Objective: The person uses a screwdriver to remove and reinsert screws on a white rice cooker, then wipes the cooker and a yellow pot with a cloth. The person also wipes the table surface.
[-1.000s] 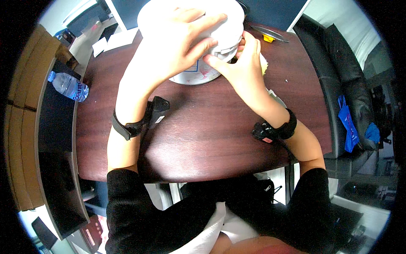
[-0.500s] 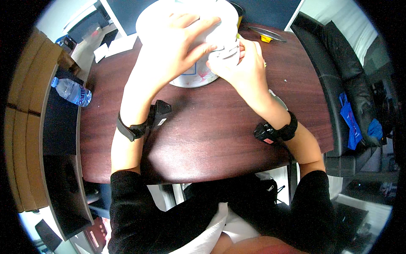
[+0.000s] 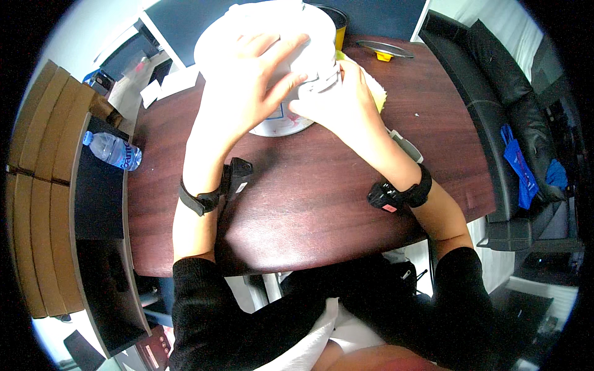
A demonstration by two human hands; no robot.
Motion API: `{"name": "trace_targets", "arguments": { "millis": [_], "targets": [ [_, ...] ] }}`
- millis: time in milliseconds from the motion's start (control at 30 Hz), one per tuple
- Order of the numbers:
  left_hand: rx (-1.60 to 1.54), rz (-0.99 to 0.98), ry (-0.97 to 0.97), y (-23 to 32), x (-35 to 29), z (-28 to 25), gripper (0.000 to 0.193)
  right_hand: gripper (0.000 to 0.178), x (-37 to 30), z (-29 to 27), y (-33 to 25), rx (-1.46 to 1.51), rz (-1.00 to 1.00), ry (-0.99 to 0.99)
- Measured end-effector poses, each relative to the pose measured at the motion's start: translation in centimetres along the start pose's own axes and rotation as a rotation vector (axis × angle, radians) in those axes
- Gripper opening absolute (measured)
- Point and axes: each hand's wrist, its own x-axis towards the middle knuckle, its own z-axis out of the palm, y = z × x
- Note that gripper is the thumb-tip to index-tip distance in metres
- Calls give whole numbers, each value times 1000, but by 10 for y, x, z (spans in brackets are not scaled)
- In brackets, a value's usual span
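A large white round container (image 3: 286, 127) stands at the far middle of the desk, its side printed with pink flowers and a blue outline. Its white top (image 3: 272, 21) is washed out by glare. My left hand (image 3: 244, 83) lies over the top with fingers stretched and spread, the thumb pointing to the right hand. At the container's right rim, my right hand (image 3: 340, 99) has its fingers curled round a white latch-like part (image 3: 325, 79). The fingertips there are partly hidden. Each wrist wears a black strap with a small black device.
Beside my right forearm lie a yellow cloth (image 3: 378, 93) and a grey flat object (image 3: 406, 147). Behind are a black-and-yellow bin (image 3: 340, 31) and a dark disc with a yellow knob (image 3: 383, 54). A water bottle (image 3: 112, 150) lies at left; a black sofa (image 3: 464, 80) stands right.
The whole view has shifted slightly, so more of the yellow cloth and the bin shows. Both hands keep their places on the container, with little change in the fingers.
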Motion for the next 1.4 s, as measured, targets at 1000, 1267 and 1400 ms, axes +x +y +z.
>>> {"name": "trace_targets", "arguments": {
  "millis": [1000, 1267, 1400],
  "targets": [
    [73, 81, 111, -5, -2, 7, 45, 67, 7, -28, -3, -281, -196, -80],
    [65, 66, 90, -4, -1, 8, 45, 70, 1, -14, -5, -191, -153, 8],
    [67, 84, 110, -7, -1, 10, 45, 70, 5, -14, 0, -189, -176, -12]
  ]
}}
